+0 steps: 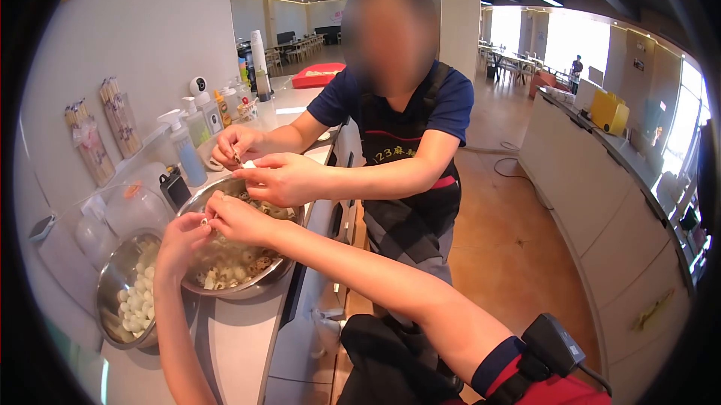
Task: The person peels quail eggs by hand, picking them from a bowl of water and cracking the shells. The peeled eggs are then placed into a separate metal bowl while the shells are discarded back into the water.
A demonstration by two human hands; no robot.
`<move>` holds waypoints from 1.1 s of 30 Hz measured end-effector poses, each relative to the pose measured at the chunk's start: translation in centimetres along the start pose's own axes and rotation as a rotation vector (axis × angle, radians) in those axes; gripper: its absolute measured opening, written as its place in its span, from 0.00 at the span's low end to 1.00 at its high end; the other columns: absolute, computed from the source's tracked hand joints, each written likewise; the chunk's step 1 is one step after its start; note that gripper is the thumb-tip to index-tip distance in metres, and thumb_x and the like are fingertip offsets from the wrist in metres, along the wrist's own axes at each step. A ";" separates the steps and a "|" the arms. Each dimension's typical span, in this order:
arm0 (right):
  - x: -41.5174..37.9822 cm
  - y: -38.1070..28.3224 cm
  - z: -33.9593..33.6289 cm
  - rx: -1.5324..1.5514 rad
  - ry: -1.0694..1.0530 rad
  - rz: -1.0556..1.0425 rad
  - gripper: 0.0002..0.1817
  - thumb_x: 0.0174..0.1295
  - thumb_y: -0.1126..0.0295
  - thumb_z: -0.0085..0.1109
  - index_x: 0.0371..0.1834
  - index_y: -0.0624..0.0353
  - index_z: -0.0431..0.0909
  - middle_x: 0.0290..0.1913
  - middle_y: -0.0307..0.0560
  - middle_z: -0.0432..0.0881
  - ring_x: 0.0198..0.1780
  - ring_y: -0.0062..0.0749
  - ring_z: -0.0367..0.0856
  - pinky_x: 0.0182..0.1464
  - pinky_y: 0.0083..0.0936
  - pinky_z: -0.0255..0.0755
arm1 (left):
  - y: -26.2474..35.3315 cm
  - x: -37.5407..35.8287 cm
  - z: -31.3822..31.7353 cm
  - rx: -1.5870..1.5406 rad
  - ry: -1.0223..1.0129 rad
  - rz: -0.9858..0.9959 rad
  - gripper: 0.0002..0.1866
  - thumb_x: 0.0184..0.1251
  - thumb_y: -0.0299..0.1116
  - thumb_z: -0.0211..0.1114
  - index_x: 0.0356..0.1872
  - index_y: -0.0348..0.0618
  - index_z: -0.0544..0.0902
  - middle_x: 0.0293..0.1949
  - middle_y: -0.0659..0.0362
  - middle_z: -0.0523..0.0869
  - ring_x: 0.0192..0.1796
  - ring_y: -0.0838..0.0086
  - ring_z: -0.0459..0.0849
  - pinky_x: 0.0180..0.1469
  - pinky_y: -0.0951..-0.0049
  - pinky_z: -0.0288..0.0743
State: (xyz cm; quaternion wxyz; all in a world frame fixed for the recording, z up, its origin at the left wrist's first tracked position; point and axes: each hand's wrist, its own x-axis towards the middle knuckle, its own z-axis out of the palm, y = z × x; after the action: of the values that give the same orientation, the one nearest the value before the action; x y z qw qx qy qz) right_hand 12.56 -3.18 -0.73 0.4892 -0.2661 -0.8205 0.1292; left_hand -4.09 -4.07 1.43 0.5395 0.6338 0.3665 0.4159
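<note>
Above a large metal bowl [259,288] of speckled quail eggs and shell pieces [231,273], my two hands meet at the fingertips. My left hand [179,246] pinches a small quail egg [203,222], mostly hidden by the fingers. Close beside it is my right hand [239,219], its fingers pressed together; what is in them is hidden. On the left stands a second metal bowl [113,324] holding several peeled white eggs [138,300]. Across the large bowl, a co-worker's hands [282,179] hold a partly peeled egg [248,166] and a dark bit of shell.
Pump bottles [186,151] and a black box [174,188] line the wall behind the bowls. Clear plastic containers [135,210] stand beside the left bowl. A red tray [318,74] lies at the counter's far end. The co-worker [405,142] faces me.
</note>
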 end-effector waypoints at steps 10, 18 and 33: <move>0.0 0.2 0.1 0.018 -0.092 0.034 0.07 0.56 0.72 0.44 0.31 0.65 0.63 0.34 0.58 0.65 0.38 0.51 0.67 0.40 0.37 0.61 | 0.2 -0.1 0.2 -0.020 -0.004 -0.047 0.10 0.51 0.24 0.59 0.37 0.38 0.74 0.36 0.58 0.78 0.39 0.75 0.78 0.43 0.77 0.71; 0.2 -0.6 -0.8 0.021 -0.255 0.118 0.08 0.57 0.71 0.43 0.32 0.66 0.64 0.35 0.61 0.67 0.39 0.51 0.69 0.42 0.35 0.62 | 0.4 0.0 -0.1 0.032 -0.038 -0.045 0.12 0.52 0.27 0.59 0.39 0.36 0.74 0.36 0.58 0.78 0.39 0.73 0.78 0.41 0.76 0.71; 0.0 0.6 0.9 0.045 -0.029 0.022 0.07 0.53 0.71 0.48 0.28 0.64 0.65 0.33 0.55 0.66 0.35 0.46 0.68 0.39 0.33 0.63 | 0.0 0.3 -0.6 -0.095 -0.015 -0.030 0.12 0.55 0.31 0.58 0.39 0.38 0.73 0.33 0.58 0.79 0.34 0.76 0.78 0.34 0.79 0.71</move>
State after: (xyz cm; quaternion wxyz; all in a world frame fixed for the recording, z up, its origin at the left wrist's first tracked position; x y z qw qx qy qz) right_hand 11.96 -2.68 -1.44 0.4818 -0.2623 -0.8212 0.1570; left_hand -4.57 -3.56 1.48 0.5778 0.6052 0.3517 0.4198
